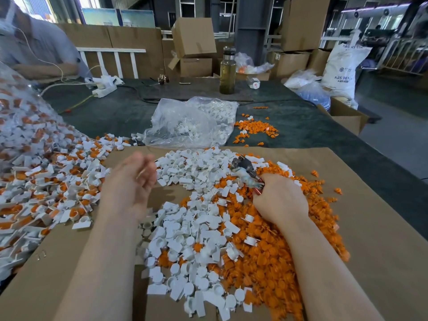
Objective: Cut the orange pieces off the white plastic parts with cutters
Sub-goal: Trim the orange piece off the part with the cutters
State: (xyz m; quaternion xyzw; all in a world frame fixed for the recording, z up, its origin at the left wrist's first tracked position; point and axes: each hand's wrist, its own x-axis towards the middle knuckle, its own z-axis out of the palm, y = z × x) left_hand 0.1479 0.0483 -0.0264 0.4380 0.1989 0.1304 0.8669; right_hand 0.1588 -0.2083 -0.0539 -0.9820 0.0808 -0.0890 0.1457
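Note:
My right hand [279, 200] grips the cutters [245, 170], whose worn metal jaws point up and left over the heaps. My left hand [132, 184] hovers blurred above the cardboard sheet [370, 216], palm turned inward, fingers apart, with nothing clearly in it. In front of me lie white plastic parts [192, 228] without orange and, to their right, a heap of cut orange pieces [278, 262]. At the left, a large pile of white parts with orange pieces still attached [46, 181] spills from a clear bag.
A clear bag of white parts [192, 121] and loose orange pieces [254, 128] lie on the dark green table [115, 112] beyond. A bottle [228, 70], a power strip [104, 89], cardboard boxes and a white resin sack [342, 70] stand behind. Another person sits at far left.

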